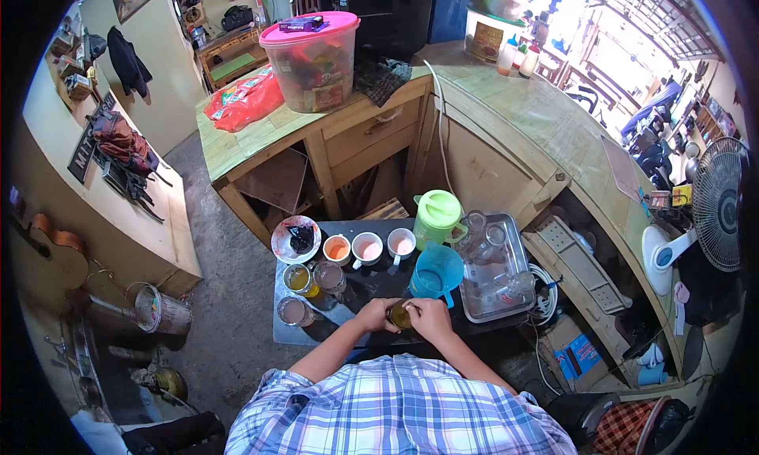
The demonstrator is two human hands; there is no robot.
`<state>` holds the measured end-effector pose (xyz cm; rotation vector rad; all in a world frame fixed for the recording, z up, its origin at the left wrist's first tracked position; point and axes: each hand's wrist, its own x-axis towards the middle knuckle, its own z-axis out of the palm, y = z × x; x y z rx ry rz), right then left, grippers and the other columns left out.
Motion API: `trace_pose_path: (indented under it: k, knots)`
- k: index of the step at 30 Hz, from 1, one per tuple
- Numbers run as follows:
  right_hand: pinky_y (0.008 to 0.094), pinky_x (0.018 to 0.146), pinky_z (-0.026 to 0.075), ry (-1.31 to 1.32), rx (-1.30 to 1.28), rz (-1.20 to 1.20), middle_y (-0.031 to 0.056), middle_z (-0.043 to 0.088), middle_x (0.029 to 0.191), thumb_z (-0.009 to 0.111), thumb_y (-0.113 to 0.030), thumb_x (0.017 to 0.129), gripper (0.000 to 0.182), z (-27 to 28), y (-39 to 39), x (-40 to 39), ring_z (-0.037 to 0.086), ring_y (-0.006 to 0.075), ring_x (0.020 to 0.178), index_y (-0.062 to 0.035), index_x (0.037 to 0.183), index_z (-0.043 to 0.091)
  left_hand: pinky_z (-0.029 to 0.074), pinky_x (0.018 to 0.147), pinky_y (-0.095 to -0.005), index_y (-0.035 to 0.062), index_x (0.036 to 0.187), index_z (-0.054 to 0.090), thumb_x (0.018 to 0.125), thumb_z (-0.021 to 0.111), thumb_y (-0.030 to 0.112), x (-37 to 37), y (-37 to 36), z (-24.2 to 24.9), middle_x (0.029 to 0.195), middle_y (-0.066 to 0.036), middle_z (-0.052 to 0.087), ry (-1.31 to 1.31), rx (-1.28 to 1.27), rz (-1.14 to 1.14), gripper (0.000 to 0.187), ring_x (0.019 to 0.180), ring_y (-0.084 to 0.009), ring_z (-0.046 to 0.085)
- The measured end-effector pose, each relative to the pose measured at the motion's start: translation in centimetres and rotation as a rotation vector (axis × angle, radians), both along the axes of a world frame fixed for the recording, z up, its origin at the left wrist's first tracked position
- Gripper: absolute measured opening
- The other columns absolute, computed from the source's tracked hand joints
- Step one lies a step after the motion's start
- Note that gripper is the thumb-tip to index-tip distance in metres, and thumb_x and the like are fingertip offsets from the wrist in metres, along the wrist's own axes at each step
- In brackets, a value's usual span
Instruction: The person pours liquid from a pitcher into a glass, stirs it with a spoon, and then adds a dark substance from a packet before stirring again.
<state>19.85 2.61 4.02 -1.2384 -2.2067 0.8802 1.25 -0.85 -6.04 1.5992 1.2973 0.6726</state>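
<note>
My left hand (378, 316) is wrapped round the side of a glass (400, 317) of yellow-brown drink near the front edge of the low dark table (360, 298). My right hand (431, 318) is closed, its fingers bent together at the glass's rim; whatever they pinch is too small to make out. Just beyond stands a blue plastic pitcher (437, 271), with a lidded green pitcher (438, 218) behind it. White cups (367, 249) with pale pink and orange contents line the back. Glasses of greyish drink (329, 276) and one of yellow drink (298, 279) stand to the left.
A bowl (296, 239) with a black plastic bag occupies the table's back left corner. At right, a clear tray (496, 309) holds several empty glasses. Coiled white cable (544, 295) lies beside it. A wooden counter (506, 123) curves round the back and right, bearing a fan (715, 206).
</note>
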Motion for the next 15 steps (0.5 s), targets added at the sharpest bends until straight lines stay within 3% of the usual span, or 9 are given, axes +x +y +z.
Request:
trace_pose_path:
  k: [4, 7, 10, 13, 15]
  knots:
    - [0.0429, 0.068, 0.052, -0.012, 0.118, -0.068, 0.0153, 0.068, 0.081, 0.061, -0.013, 0.081, 0.012, 0.31, -0.23, -0.05, 0.065, 0.0333, 0.075, -0.0070, 0.084, 0.072, 0.050, 0.087, -0.0353, 0.0109, 0.127, 0.058, 0.051, 0.091, 0.017, 0.09, -0.04, -0.12, 0.110, -0.012, 0.068, 0.015, -0.024, 0.012, 0.083, 0.098, -0.0257, 0.066]
    - [0.0427, 0.070, 0.052, -0.126, 0.015, 0.015, 0.0149, 0.068, 0.082, 0.061, -0.013, 0.080, 0.012, 0.29, 0.10, 0.05, 0.065, 0.0335, 0.077, -0.0072, 0.084, 0.072, 0.050, 0.087, -0.0349, 0.0108, 0.127, 0.057, 0.051, 0.091, 0.017, 0.05, 0.05, -0.01, 0.111, -0.012, 0.068, 0.022, -0.008, 0.008, 0.084, 0.098, -0.0259, 0.066]
    - [0.0427, 0.071, 0.052, 0.064, 0.111, -0.022, 0.0152, 0.067, 0.081, 0.061, -0.013, 0.081, 0.012, 0.30, 0.05, 0.09, 0.065, 0.0336, 0.077, -0.0067, 0.084, 0.071, 0.050, 0.088, -0.0347, 0.0104, 0.128, 0.057, 0.051, 0.091, 0.017, 0.00, 0.15, -0.07, 0.111, -0.012, 0.068, 0.026, -0.013, 0.002, 0.084, 0.099, -0.0256, 0.066]
    - [0.0443, 0.069, 0.051, -0.100, 0.050, 0.027, 0.0161, 0.067, 0.082, 0.059, -0.014, 0.082, 0.013, 0.18, 0.07, 0.41, 0.064, 0.0345, 0.076, -0.0074, 0.083, 0.070, 0.050, 0.088, -0.0345, 0.0100, 0.128, 0.057, 0.051, 0.091, 0.017, 0.06, 0.04, 0.35, 0.112, -0.012, 0.068, 0.001, -0.042, 0.000, 0.084, 0.100, -0.0253, 0.066]
    - [0.0441, 0.069, 0.051, 0.071, 0.012, -0.009, 0.0161, 0.066, 0.081, 0.059, -0.014, 0.082, 0.013, 0.30, 0.18, 0.29, 0.064, 0.0349, 0.076, -0.0074, 0.083, 0.070, 0.050, 0.088, -0.0345, 0.0099, 0.128, 0.057, 0.051, 0.092, 0.017, 0.07, 0.02, 0.23, 0.112, -0.012, 0.068, -0.028, -0.063, -0.002, 0.084, 0.100, -0.0254, 0.066]
